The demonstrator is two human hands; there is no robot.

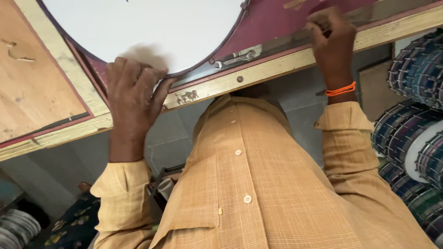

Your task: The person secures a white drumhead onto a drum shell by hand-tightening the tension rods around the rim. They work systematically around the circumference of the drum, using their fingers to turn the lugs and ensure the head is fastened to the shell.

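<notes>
White round drumhead (152, 27), dark-rimmed, lying on the maroon-topped wooden table (258, 74). Left hand (134, 99) pressing its near rim, fingers curled over it. Right hand (333, 41) closed on the table edge. Small spanner (234, 60) between them.

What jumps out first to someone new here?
The big white round disc at top centre, its dark rim gripped by the left hand at the table edge. A metal wrench lies beside it. The right hand, orange thread at its wrist, presses the table's top right.
</notes>
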